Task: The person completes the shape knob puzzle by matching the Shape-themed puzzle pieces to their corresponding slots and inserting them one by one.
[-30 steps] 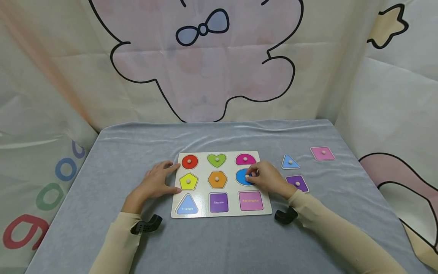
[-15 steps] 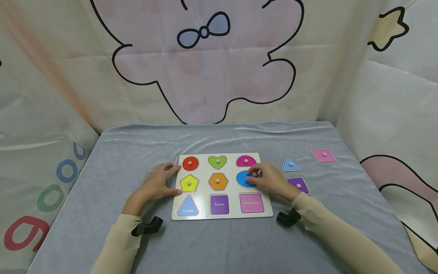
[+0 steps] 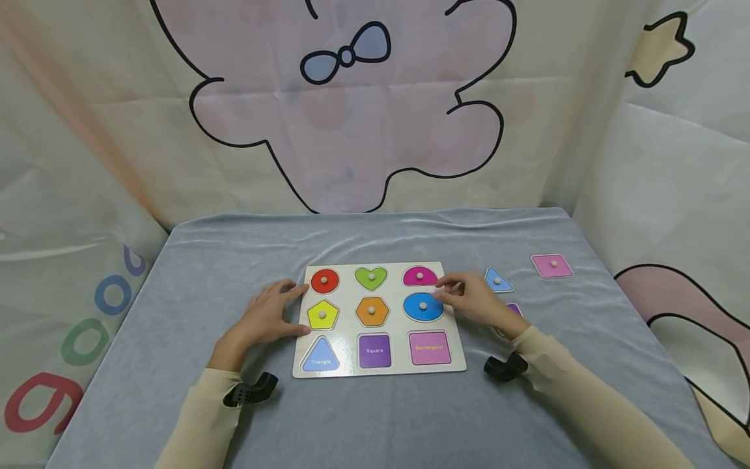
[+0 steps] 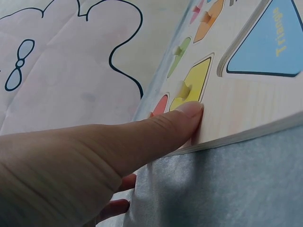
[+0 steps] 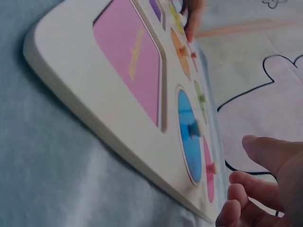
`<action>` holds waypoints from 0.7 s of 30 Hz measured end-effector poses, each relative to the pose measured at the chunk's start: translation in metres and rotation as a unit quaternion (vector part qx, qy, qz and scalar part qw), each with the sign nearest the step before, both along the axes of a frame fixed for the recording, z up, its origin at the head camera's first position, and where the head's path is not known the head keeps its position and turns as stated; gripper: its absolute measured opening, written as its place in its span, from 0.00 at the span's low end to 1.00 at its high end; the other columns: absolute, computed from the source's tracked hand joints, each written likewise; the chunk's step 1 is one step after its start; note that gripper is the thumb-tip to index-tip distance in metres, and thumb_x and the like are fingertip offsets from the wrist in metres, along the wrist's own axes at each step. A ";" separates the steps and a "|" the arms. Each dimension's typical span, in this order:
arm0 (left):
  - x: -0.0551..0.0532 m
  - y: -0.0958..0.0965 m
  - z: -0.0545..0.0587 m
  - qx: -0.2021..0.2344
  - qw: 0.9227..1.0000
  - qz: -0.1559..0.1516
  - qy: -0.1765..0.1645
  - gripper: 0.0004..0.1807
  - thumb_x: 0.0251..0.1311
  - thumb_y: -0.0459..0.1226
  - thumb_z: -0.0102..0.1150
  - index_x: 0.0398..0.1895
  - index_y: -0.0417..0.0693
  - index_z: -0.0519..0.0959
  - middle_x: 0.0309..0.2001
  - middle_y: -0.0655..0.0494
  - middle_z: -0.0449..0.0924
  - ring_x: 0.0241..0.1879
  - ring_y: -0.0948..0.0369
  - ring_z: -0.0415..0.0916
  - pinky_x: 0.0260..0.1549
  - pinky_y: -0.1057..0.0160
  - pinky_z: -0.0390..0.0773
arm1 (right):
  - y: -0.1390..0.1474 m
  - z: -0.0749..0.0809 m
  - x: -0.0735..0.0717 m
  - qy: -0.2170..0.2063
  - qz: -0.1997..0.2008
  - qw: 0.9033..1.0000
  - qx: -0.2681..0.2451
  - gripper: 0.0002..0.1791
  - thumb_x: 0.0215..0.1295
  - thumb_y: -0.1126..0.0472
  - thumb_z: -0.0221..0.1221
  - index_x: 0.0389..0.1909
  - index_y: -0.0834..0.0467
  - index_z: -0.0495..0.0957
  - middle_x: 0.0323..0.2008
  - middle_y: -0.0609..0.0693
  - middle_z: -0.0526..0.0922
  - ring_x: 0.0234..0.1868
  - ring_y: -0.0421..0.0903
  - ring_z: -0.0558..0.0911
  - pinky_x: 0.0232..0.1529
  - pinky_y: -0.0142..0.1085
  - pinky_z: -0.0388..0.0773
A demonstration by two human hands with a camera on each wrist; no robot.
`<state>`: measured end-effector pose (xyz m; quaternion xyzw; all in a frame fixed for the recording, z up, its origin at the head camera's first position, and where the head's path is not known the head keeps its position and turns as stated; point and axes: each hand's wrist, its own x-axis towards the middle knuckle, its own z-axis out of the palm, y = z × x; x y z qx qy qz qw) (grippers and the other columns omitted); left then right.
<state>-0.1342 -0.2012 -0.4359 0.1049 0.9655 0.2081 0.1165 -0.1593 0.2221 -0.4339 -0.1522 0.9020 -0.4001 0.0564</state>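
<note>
A pale puzzle board lies on the cloth. My left hand is at its left edge, the thumb resting on the rim near the yellow pentagon. Over the right edge hovers my right hand, holding nothing, fingers and thumb apart. Just left of its fingertips, the blue oval sits in its recess. The red circle, green heart, magenta half-circle and orange hexagon are also seated. The near row shows bare triangle, square and rectangle recesses with printed words.
Right of the board lie a blue triangle piece, a pink rectangle piece and a purple piece mostly hidden by my right hand. Grey cloth covers the table. A printed curtain hangs behind.
My right hand has let go of the blue oval's knob and moved right, uncovering the oval and covering most of the purple piece. The left hand stays in place.
</note>
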 end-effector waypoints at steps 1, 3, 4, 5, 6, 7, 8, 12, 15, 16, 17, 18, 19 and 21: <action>0.000 0.000 0.000 0.000 1.000 0.000 0.000 0.51 0.49 0.53 0.76 0.77 0.54 0.64 0.74 0.40 0.61 0.72 0.39 0.56 0.67 0.29 0.58 | 0.003 0.000 -0.001 0.002 -0.002 1.000 -0.003 0.15 0.64 0.58 0.68 0.46 0.64 0.85 0.31 0.52 0.79 0.25 0.41 0.73 0.23 0.29 0.72; 0.000 0.000 0.000 0.001 1.000 0.001 0.001 0.51 0.49 0.53 0.76 0.77 0.54 0.64 0.74 0.40 0.61 0.72 0.40 0.56 0.67 0.29 0.58 | 0.010 0.002 -0.004 0.006 -0.006 1.000 -0.010 0.15 0.64 0.59 0.67 0.46 0.65 0.84 0.32 0.53 0.80 0.24 0.39 0.74 0.23 0.29 0.72; 0.000 0.000 0.000 0.001 1.000 0.001 0.001 0.51 0.49 0.53 0.76 0.77 0.54 0.64 0.74 0.41 0.61 0.73 0.40 0.56 0.68 0.29 0.58 | 0.014 0.002 -0.005 0.009 -0.007 1.000 -0.013 0.15 0.64 0.59 0.67 0.46 0.65 0.84 0.33 0.53 0.81 0.23 0.39 0.73 0.23 0.29 0.72; 0.000 0.000 0.000 0.002 1.000 0.000 0.002 0.51 0.49 0.53 0.76 0.77 0.54 0.64 0.74 0.41 0.61 0.73 0.40 0.56 0.68 0.29 0.58 | 0.017 0.002 -0.006 0.010 -0.010 1.000 -0.016 0.15 0.65 0.59 0.67 0.47 0.65 0.84 0.33 0.53 0.81 0.23 0.38 0.74 0.23 0.29 0.72; 0.000 0.000 -0.001 0.002 1.000 -0.001 0.003 0.51 0.49 0.53 0.76 0.77 0.54 0.64 0.74 0.41 0.61 0.73 0.40 0.56 0.67 0.29 0.59 | 0.021 0.001 -0.007 0.010 -0.012 1.000 -0.019 0.15 0.65 0.60 0.67 0.47 0.65 0.84 0.33 0.53 0.81 0.22 0.38 0.74 0.23 0.29 0.72; 0.001 0.000 -0.001 0.002 1.000 -0.002 0.004 0.51 0.49 0.53 0.76 0.77 0.54 0.64 0.74 0.41 0.61 0.73 0.40 0.56 0.67 0.29 0.59 | 0.025 0.001 -0.008 0.010 -0.015 1.000 -0.019 0.15 0.65 0.60 0.66 0.48 0.65 0.84 0.34 0.53 0.81 0.22 0.38 0.75 0.23 0.29 0.73; 0.001 -0.001 -0.001 0.002 1.000 -0.003 0.004 0.51 0.49 0.53 0.76 0.77 0.54 0.64 0.74 0.41 0.61 0.73 0.40 0.56 0.67 0.29 0.59 | 0.028 0.000 -0.008 0.008 -0.019 1.000 -0.021 0.15 0.65 0.59 0.66 0.48 0.65 0.84 0.34 0.53 0.81 0.22 0.37 0.75 0.22 0.30 0.73; 0.001 -0.001 0.000 0.001 1.000 -0.006 0.006 0.51 0.49 0.53 0.76 0.77 0.54 0.64 0.73 0.40 0.61 0.72 0.39 0.56 0.67 0.29 0.59 | 0.043 0.001 -0.010 0.004 -0.030 0.999 -0.019 0.16 0.67 0.59 0.66 0.50 0.64 0.84 0.35 0.54 0.81 0.20 0.36 0.75 0.21 0.30 0.73; 0.001 -0.001 0.000 0.000 1.000 -0.006 0.007 0.51 0.49 0.53 0.76 0.77 0.54 0.64 0.73 0.40 0.61 0.72 0.39 0.56 0.67 0.28 0.59 | 0.054 0.004 -0.012 0.011 -0.043 0.999 -0.011 0.16 0.68 0.58 0.65 0.50 0.65 0.83 0.36 0.55 0.81 0.20 0.35 0.73 0.21 0.30 0.72; 0.001 -0.001 0.000 0.000 1.000 -0.006 0.007 0.51 0.49 0.53 0.75 0.77 0.54 0.64 0.73 0.40 0.61 0.72 0.39 0.56 0.67 0.28 0.59 | 0.057 0.006 -0.013 0.014 -0.047 0.999 -0.009 0.16 0.68 0.58 0.65 0.50 0.65 0.83 0.36 0.55 0.81 0.20 0.35 0.73 0.21 0.30 0.72; 0.001 -0.001 0.000 -0.001 1.000 -0.005 0.007 0.51 0.49 0.53 0.75 0.77 0.54 0.64 0.73 0.41 0.61 0.72 0.39 0.56 0.67 0.28 0.59 | 0.061 0.007 -0.014 0.017 -0.052 0.999 -0.006 0.16 0.68 0.58 0.65 0.49 0.66 0.83 0.36 0.56 0.81 0.20 0.35 0.73 0.21 0.29 0.72; 0.001 -0.001 0.000 0.000 1.000 -0.005 0.006 0.51 0.49 0.53 0.75 0.77 0.54 0.64 0.74 0.41 0.61 0.72 0.39 0.56 0.67 0.29 0.58 | 0.064 0.008 -0.015 0.018 -0.056 0.998 -0.004 0.16 0.68 0.58 0.65 0.50 0.66 0.83 0.36 0.56 0.81 0.20 0.34 0.73 0.21 0.29 0.72; 0.001 -0.001 0.000 -0.001 1.000 -0.006 0.007 0.51 0.49 0.54 0.75 0.77 0.54 0.64 0.73 0.40 0.61 0.72 0.39 0.56 0.67 0.28 0.58 | 0.067 0.009 -0.016 0.021 -0.059 0.998 -0.003 0.16 0.68 0.58 0.65 0.49 0.66 0.83 0.35 0.56 0.81 0.21 0.34 0.73 0.22 0.29 0.73; 0.001 -0.001 0.000 0.000 1.000 -0.004 0.006 0.51 0.49 0.53 0.76 0.77 0.54 0.64 0.74 0.41 0.61 0.72 0.39 0.56 0.67 0.29 0.58 | 0.073 0.010 -0.018 0.024 -0.064 0.998 -0.001 0.17 0.67 0.58 0.65 0.49 0.67 0.83 0.35 0.55 0.81 0.21 0.34 0.74 0.22 0.29 0.73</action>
